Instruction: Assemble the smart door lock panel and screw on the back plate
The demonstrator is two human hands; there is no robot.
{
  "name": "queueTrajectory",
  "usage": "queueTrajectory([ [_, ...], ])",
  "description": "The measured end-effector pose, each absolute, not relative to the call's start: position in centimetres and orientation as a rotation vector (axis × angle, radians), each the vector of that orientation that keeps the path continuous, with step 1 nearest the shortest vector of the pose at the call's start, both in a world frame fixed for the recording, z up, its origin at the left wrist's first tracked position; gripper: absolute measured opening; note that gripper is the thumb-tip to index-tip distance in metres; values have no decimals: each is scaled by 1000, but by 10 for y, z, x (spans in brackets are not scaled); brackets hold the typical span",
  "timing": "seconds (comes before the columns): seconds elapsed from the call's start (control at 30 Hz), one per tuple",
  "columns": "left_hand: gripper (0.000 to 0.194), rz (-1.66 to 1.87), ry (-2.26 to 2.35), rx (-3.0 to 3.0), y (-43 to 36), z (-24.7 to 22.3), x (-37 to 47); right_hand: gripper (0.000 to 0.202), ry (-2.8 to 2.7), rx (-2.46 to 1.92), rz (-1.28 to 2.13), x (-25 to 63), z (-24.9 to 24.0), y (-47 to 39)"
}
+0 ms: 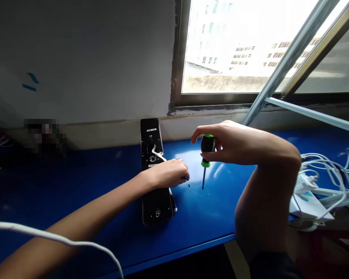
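A long black device [156, 205] lies on the blue table, its length running away from me, with a white cable [158, 155] plugged into its upper part. Over its right edge, my left hand [171, 173] is closed with fingertips pinched; what they hold is too small to make out. A tiny dark screw-like piece [189, 185] shows just below those fingertips. To the right, my right hand [221, 143] grips a green and black screwdriver [208, 145] by its handle, shaft pointing down, apart from the device.
White cables [334, 166] and a white box [311, 207] are at the right by a metal frame [291, 62]. A loose white cable [61, 239] crosses the lower left over my forearm. The blue table [104, 232] meets a wall and window behind.
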State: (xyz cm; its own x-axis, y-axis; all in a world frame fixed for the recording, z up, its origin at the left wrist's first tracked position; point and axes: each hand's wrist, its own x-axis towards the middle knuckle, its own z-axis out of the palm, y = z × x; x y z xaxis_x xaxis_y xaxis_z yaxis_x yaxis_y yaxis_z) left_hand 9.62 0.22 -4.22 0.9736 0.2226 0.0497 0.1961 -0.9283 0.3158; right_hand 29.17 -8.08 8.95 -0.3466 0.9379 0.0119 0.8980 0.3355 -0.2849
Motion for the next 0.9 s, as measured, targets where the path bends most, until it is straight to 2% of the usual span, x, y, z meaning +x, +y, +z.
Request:
queueTrajectory([
  [0.23,18,74,347,2801,15,-70,120,32,-2404,-1637,340,307,88,-79],
  [0.9,19,7,312,2805,10,-66,122,30,-2404,-1552,297,310,88,-83],
])
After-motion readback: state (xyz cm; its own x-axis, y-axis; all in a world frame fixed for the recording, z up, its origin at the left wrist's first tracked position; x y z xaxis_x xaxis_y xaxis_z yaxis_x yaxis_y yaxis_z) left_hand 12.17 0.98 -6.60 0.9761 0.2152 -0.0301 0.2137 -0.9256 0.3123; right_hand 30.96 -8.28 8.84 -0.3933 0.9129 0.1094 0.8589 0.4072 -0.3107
